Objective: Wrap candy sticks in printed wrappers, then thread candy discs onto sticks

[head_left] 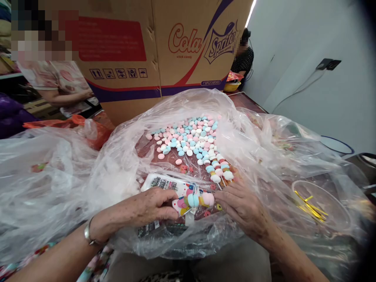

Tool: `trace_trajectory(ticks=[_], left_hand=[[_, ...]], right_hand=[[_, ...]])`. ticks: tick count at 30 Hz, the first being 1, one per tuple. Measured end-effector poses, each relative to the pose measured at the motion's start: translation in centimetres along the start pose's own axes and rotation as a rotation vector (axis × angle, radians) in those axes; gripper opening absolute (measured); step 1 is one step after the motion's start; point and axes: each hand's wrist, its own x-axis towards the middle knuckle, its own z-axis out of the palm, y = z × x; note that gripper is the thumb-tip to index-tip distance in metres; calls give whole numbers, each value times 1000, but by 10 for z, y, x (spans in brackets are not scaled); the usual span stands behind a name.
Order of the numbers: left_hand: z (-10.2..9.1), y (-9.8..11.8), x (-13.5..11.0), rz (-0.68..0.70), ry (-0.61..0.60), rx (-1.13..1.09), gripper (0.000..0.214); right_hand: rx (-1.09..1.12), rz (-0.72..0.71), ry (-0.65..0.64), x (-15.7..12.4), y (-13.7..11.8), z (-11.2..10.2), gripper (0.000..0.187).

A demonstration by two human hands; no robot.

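Note:
My left hand (148, 208) is closed on a small printed wrapper bag (183, 199) with pink and blue round candies on a stick inside it. My right hand (239, 203) pinches the bag's right end, fingers closed around the candy stick. Just above the hands lies a bunch of candy sticks (219, 170). Beyond them a heap of loose pink, blue and white candies (189, 137) spreads over a large clear plastic bag (123, 164). A stack of printed wrappers (161, 182) lies under my left hand.
A big cardboard box (152, 51) marked Cola and Sprite stands behind. Gold twist ties (311, 205) sit in a clear bowl (296, 186) at right. More clear plastic bags (38, 184) lie at left. Two other people (58, 82) are in the background; one sits far right (242, 58).

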Motion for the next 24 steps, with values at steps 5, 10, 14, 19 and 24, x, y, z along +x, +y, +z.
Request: trace_trajectory(ticks=[5, 10, 14, 19, 24], left_hand=[[3, 2, 7, 68, -22, 55, 21], [8, -6, 13, 136, -47, -5, 25], [10, -7, 17, 123, -16, -95, 27], [3, 1, 20, 80, -5, -88, 24], [-1, -1, 25, 123, 25, -18, 21]], right_hand=[[-2, -80, -75, 4, 0, -2, 28], [70, -55, -91, 4, -2, -7, 29], [67, -43, -117, 4, -3, -5, 28], [45, -88, -136, 5, -2, -1, 29], [48, -76, -165, 6, -3, -4, 27]])
